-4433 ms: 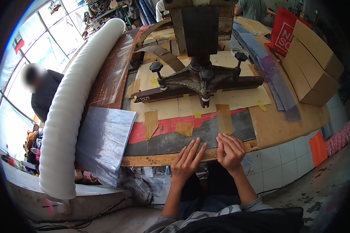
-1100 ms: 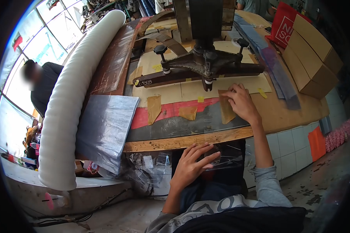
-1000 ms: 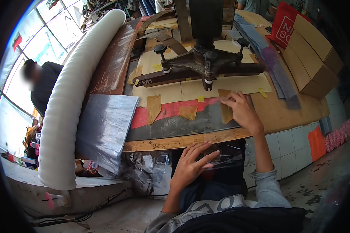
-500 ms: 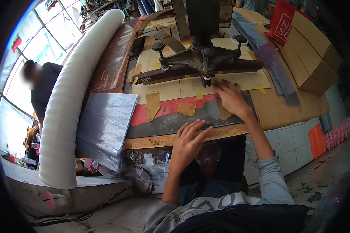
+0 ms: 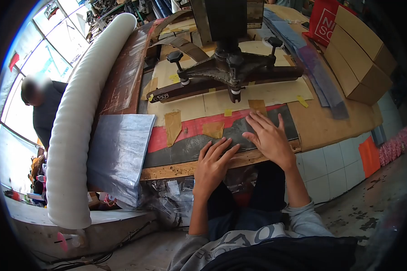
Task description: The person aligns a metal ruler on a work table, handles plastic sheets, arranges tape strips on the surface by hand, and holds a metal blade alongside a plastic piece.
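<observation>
My left hand (image 5: 212, 165) rests with fingers spread across the wooden front edge (image 5: 169, 171) of the bench, its fingertips on the dark grey sheet (image 5: 239, 136). To its right, my right hand (image 5: 271, 139) lies open over the same sheet, thumb apart, fingertips near a brown tape piece (image 5: 257, 106). Neither hand holds anything. Beyond them, a dark metal press head with a long bar (image 5: 226, 86) stands over a cream board (image 5: 194, 101). A red strip (image 5: 187, 126) runs between board and grey sheet, with tape pieces (image 5: 213, 130) stuck across it.
A stack of clear plastic sheets (image 5: 120, 144) hangs over the front-left edge. Left of it leans a long white foam roll (image 5: 72, 131). Cardboard boxes (image 5: 357, 58) and a red bag (image 5: 325, 22) sit at the right. A person (image 5: 47, 106) stands beyond the roll.
My right hand has drawn back from beside the press bar toward the front edge, uncovering a tape piece. My left hand has shifted slightly left. The view has tilted a little.
</observation>
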Motion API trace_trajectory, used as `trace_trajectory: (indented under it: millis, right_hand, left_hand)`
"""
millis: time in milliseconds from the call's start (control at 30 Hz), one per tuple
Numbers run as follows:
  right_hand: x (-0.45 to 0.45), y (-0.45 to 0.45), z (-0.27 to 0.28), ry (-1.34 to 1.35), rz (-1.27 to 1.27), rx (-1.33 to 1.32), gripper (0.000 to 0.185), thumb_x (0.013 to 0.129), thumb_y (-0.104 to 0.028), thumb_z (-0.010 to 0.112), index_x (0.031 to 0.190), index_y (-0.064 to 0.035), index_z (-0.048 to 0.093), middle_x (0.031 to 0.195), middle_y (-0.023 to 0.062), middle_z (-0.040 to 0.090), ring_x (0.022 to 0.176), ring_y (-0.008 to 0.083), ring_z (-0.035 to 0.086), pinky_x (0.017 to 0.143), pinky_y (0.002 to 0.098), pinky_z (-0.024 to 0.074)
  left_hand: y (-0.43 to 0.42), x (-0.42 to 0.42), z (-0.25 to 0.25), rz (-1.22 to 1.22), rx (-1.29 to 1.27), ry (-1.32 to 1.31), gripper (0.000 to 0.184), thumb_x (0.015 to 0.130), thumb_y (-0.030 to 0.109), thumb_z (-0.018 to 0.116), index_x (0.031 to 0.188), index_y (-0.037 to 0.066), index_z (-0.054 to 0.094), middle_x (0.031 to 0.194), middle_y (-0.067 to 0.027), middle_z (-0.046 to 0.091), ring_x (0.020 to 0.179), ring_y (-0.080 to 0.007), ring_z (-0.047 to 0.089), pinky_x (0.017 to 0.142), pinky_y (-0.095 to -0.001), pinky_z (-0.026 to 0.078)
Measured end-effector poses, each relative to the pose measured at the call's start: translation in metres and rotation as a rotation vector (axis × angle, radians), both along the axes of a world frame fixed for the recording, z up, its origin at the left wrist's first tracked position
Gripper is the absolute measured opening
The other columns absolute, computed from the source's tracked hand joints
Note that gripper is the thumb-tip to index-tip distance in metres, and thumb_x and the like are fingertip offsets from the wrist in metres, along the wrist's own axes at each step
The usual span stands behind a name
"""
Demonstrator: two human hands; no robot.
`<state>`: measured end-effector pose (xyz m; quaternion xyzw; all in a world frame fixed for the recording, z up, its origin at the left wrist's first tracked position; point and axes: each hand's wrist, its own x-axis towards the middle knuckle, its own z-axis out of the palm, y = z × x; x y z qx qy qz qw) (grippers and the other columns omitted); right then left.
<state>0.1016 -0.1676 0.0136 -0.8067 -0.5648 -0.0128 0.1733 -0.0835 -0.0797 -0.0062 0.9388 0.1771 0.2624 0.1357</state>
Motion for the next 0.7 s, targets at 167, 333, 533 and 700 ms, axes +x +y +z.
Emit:
trace_trajectory:
  millis: [167, 333, 533, 700]
  right_hand:
    - [-0.005, 0.000, -0.014, -0.006, -0.025, 0.004, 0.062, 0.091, -0.054, 0.047, 0.137, -0.0110, 0.049, 0.145, 0.0057, 0.044, 0.136, 0.0212, 0.038, 0.109, 0.0671, 0.0147]
    - [-0.009, 0.002, -0.019, -0.018, -0.051, -0.001, 0.064, 0.091, -0.054, 0.047, 0.139, -0.0117, 0.046, 0.148, 0.0046, 0.041, 0.139, 0.0215, 0.034, 0.108, 0.0694, 0.0125]
    - [-0.011, 0.008, -0.029, -0.092, -0.074, 0.079, 0.061, 0.092, -0.053, 0.046, 0.137, -0.0123, 0.048, 0.146, 0.0009, 0.043, 0.140, 0.0272, 0.030, 0.104, 0.0745, 0.0145]
    - [-0.010, 0.010, -0.029, -0.097, -0.090, 0.076, 0.059, 0.092, -0.051, 0.048, 0.137, -0.0135, 0.048, 0.144, 0.0000, 0.045, 0.141, 0.0290, 0.028, 0.103, 0.0761, 0.0133]
  left_hand:
    - [0.000, 0.000, -0.001, 0.003, -0.027, 0.023, 0.042, 0.083, 0.012, 0.064, 0.124, 0.019, 0.062, 0.133, -0.0050, 0.056, 0.126, -0.0231, 0.050, 0.106, -0.0443, 0.037]
    - [0.000, 0.000, -0.004, 0.012, -0.059, 0.017, 0.041, 0.083, 0.013, 0.064, 0.124, 0.018, 0.062, 0.135, -0.0056, 0.055, 0.128, -0.0234, 0.049, 0.107, -0.0445, 0.036]
    - [0.001, 0.000, -0.005, 0.020, -0.103, 0.007, 0.041, 0.083, 0.014, 0.065, 0.124, 0.017, 0.062, 0.137, -0.0066, 0.053, 0.130, -0.0238, 0.047, 0.108, -0.0450, 0.035]
    - [0.000, 0.000, -0.006, 0.021, -0.139, -0.003, 0.042, 0.083, 0.010, 0.064, 0.125, 0.017, 0.061, 0.138, -0.0072, 0.052, 0.131, -0.0240, 0.046, 0.109, -0.0452, 0.034]
